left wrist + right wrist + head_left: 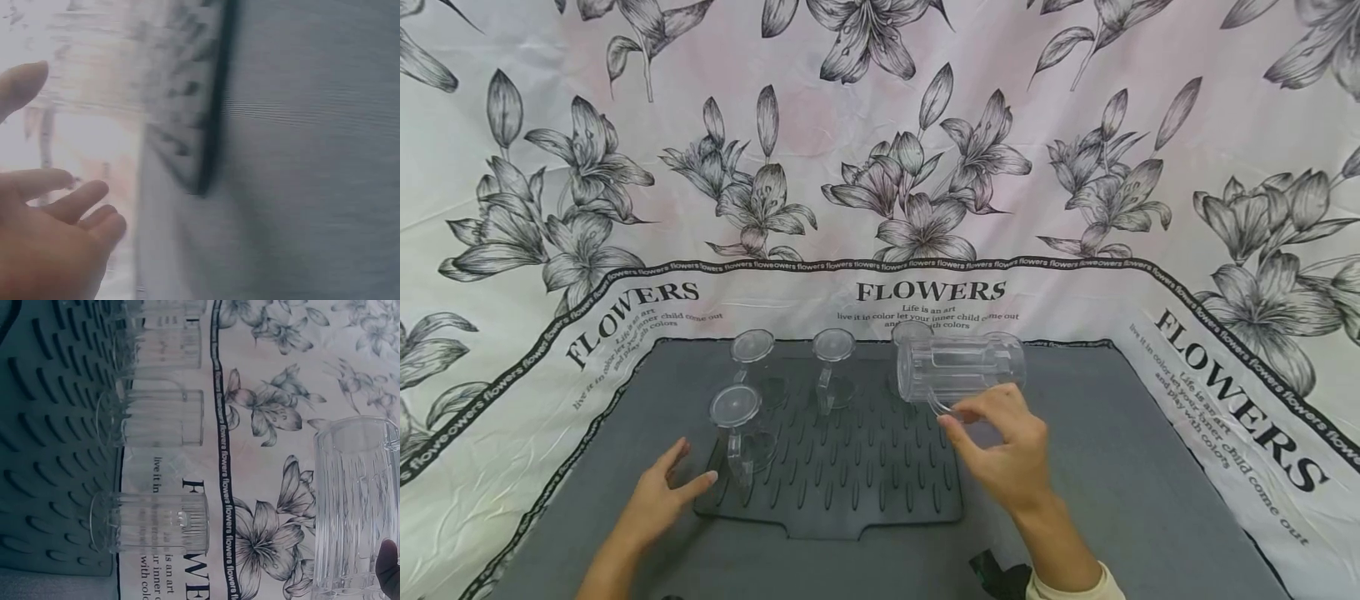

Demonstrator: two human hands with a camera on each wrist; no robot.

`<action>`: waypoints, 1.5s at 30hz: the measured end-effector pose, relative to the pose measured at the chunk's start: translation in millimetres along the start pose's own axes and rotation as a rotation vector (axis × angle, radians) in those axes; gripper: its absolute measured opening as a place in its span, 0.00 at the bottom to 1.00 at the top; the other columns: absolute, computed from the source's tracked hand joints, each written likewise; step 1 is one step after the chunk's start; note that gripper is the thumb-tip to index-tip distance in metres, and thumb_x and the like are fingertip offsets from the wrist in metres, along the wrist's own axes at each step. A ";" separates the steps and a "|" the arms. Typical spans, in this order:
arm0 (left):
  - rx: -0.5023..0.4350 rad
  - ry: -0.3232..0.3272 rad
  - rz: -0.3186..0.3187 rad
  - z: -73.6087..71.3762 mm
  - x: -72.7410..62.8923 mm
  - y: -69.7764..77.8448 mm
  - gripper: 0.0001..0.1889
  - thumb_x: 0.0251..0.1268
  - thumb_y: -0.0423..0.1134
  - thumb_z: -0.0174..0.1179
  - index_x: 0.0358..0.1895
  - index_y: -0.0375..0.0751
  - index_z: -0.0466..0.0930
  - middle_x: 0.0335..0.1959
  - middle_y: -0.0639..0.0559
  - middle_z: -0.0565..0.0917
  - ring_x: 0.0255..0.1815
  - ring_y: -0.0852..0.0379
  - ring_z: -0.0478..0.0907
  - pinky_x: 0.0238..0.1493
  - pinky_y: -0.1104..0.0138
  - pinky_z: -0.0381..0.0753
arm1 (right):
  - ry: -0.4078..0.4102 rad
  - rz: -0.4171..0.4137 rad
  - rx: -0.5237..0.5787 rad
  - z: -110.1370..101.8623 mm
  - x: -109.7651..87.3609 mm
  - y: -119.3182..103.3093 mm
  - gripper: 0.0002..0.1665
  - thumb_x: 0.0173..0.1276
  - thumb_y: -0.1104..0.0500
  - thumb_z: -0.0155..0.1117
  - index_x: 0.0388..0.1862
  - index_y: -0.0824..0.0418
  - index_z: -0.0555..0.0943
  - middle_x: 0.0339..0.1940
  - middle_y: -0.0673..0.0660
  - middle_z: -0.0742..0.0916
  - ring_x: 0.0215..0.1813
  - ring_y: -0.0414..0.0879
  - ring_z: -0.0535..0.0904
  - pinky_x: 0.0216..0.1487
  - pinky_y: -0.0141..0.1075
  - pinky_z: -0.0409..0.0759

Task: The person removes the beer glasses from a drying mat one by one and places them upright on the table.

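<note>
My right hand (1003, 450) pinches the handle of a clear mug (961, 367). That mug is tipped on its side in the air above the back right of a dark drying mat (850, 496). Only a fingertip shows beside the mug (347, 506) in the right wrist view. On the mat stand several similar clear mugs, apparently upside down: one at the front left (735, 408), others along the back (833, 346), one partly hidden by the held mug. My left hand (653, 500), holding nothing, is spread beside the mat's left edge; the left wrist view is blurred.
The mat lies on a grey tabletop (1120, 483) and has raised oval ridges. A white cloth (805, 192) with flower drawings and lettering hangs behind the table and along both sides. A small dark object (996, 575) lies at the front, near my right sleeve.
</note>
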State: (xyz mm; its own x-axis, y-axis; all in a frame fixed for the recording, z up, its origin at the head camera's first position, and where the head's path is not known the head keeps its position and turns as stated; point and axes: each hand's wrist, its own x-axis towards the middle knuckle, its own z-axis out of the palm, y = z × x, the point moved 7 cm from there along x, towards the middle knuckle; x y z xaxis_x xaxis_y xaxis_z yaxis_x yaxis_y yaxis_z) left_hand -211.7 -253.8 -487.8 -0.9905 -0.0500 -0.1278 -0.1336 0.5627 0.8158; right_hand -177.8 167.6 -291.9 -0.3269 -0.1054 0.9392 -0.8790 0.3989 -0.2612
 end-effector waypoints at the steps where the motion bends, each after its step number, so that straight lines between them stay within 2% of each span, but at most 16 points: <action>1: -0.019 0.010 0.009 -5.0 -1.3 6.1 0.49 0.67 0.51 0.61 0.75 0.28 0.39 0.72 0.26 0.51 0.68 0.24 0.52 0.62 0.41 0.62 | -0.001 -0.006 -0.002 -0.2 2.0 -3.1 0.20 0.67 0.51 0.67 0.24 0.67 0.82 0.20 0.54 0.82 0.25 0.50 0.73 0.34 0.32 0.69; 4: -0.063 0.069 0.043 -18.8 -5.2 28.3 0.48 0.67 0.53 0.60 0.77 0.34 0.40 0.72 0.28 0.53 0.67 0.25 0.56 0.59 0.41 0.67 | 0.004 -0.025 -0.001 -0.4 4.4 -7.2 0.21 0.67 0.52 0.67 0.23 0.68 0.82 0.19 0.55 0.82 0.24 0.49 0.73 0.33 0.33 0.68; 6: -0.091 0.123 0.094 -26.4 -10.0 46.5 0.45 0.67 0.53 0.60 0.77 0.38 0.44 0.72 0.31 0.57 0.66 0.27 0.59 0.58 0.45 0.69 | 0.005 -0.034 -0.001 -0.5 5.6 -9.6 0.21 0.68 0.52 0.66 0.22 0.68 0.81 0.19 0.55 0.82 0.24 0.49 0.72 0.33 0.33 0.68; 9: -0.135 0.236 0.185 -34.3 -16.3 74.9 0.40 0.67 0.50 0.62 0.76 0.40 0.53 0.70 0.36 0.64 0.66 0.37 0.64 0.59 0.61 0.72 | 0.013 -0.058 0.005 0.2 5.1 -11.2 0.21 0.67 0.53 0.66 0.22 0.68 0.81 0.18 0.55 0.81 0.24 0.48 0.72 0.34 0.34 0.68; 11: -0.171 0.306 0.245 -37.1 -21.4 94.1 0.36 0.67 0.46 0.63 0.73 0.40 0.59 0.67 0.40 0.68 0.65 0.44 0.67 0.55 0.71 0.73 | 0.015 -0.065 0.000 0.9 4.7 -13.0 0.21 0.68 0.53 0.65 0.21 0.67 0.81 0.18 0.55 0.80 0.24 0.49 0.72 0.34 0.34 0.69; 13: -0.215 0.349 0.296 -36.9 -25.7 112.2 0.32 0.67 0.43 0.63 0.71 0.38 0.64 0.64 0.42 0.71 0.63 0.50 0.69 0.52 0.78 0.72 | 0.015 -0.072 -0.002 1.8 4.3 -14.9 0.21 0.68 0.52 0.65 0.21 0.68 0.80 0.18 0.55 0.80 0.24 0.49 0.72 0.35 0.34 0.69; 14: -0.238 0.352 0.316 -35.5 -27.1 120.5 0.31 0.66 0.41 0.63 0.70 0.38 0.65 0.63 0.43 0.72 0.63 0.52 0.69 0.52 0.78 0.71 | 0.016 -0.076 -0.006 2.3 4.0 -15.9 0.22 0.68 0.52 0.65 0.21 0.67 0.80 0.18 0.55 0.80 0.24 0.49 0.72 0.35 0.34 0.69; 17: -0.289 0.305 0.353 -27.2 -29.0 140.8 0.29 0.67 0.40 0.62 0.70 0.39 0.66 0.63 0.46 0.73 0.62 0.56 0.69 0.57 0.71 0.70 | 0.022 -0.084 -0.009 3.1 3.5 -18.8 0.22 0.68 0.52 0.64 0.21 0.67 0.80 0.18 0.55 0.80 0.25 0.49 0.71 0.35 0.34 0.69; 18: -0.308 0.277 0.364 -23.4 -28.8 146.6 0.29 0.68 0.40 0.62 0.70 0.39 0.66 0.62 0.46 0.72 0.61 0.55 0.69 0.60 0.67 0.68 | 0.023 -0.088 -0.007 3.5 3.1 -19.5 0.22 0.68 0.52 0.64 0.21 0.67 0.80 0.18 0.55 0.80 0.25 0.49 0.71 0.34 0.34 0.69; 21: -0.417 0.185 0.388 -9.7 -25.3 162.2 0.28 0.69 0.37 0.60 0.69 0.36 0.65 0.62 0.45 0.71 0.60 0.50 0.70 0.60 0.58 0.71 | 0.029 -0.103 0.004 4.5 1.9 -20.6 0.21 0.68 0.53 0.65 0.21 0.67 0.80 0.19 0.55 0.80 0.25 0.49 0.71 0.33 0.34 0.69; 25: -0.595 0.044 0.404 14.0 -18.1 180.9 0.28 0.69 0.33 0.59 0.69 0.31 0.62 0.61 0.38 0.68 0.60 0.44 0.70 0.53 0.56 0.77 | 0.027 -0.120 0.015 6.4 0.5 -21.7 0.20 0.68 0.54 0.65 0.21 0.67 0.80 0.19 0.55 0.80 0.25 0.49 0.71 0.34 0.34 0.69; 28: -0.663 -0.057 0.398 33.8 -12.7 193.1 0.29 0.69 0.33 0.59 0.69 0.30 0.61 0.62 0.33 0.65 0.61 0.42 0.68 0.53 0.55 0.78 | 0.024 -0.131 0.025 7.7 -0.1 -23.8 0.20 0.68 0.55 0.65 0.20 0.67 0.80 0.19 0.55 0.80 0.25 0.49 0.71 0.35 0.35 0.70; 33: -0.697 -0.165 0.391 61.8 -7.0 213.0 0.30 0.67 0.34 0.60 0.70 0.33 0.62 0.63 0.35 0.66 0.62 0.39 0.68 0.53 0.54 0.77 | 0.019 -0.152 0.041 10.2 -0.5 -28.9 0.20 0.67 0.56 0.66 0.20 0.67 0.79 0.19 0.55 0.80 0.24 0.48 0.71 0.36 0.35 0.70; 39: -0.698 -0.212 0.417 82.7 -1.1 235.7 0.31 0.65 0.38 0.62 0.70 0.37 0.63 0.63 0.36 0.67 0.60 0.39 0.71 0.51 0.55 0.79 | 0.007 -0.148 0.048 11.9 0.4 -32.0 0.19 0.67 0.56 0.66 0.20 0.67 0.80 0.20 0.55 0.80 0.26 0.49 0.71 0.34 0.34 0.70; 45: -0.716 -0.272 0.393 98.8 4.6 245.7 0.33 0.63 0.40 0.65 0.70 0.37 0.64 0.63 0.35 0.66 0.59 0.40 0.72 0.50 0.54 0.79 | -0.004 -0.151 0.053 13.6 -1.9 -31.4 0.19 0.67 0.55 0.66 0.21 0.67 0.80 0.20 0.53 0.79 0.27 0.49 0.70 0.34 0.35 0.69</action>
State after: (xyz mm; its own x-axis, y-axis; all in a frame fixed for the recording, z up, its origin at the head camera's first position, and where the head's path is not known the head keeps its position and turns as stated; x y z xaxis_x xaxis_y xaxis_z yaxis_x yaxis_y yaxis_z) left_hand -246.0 -34.2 -343.7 -0.9394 0.2900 0.1829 0.1399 -0.1630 0.9767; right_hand -154.4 142.9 -288.5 -0.1908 -0.1646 0.9677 -0.9353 0.3298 -0.1283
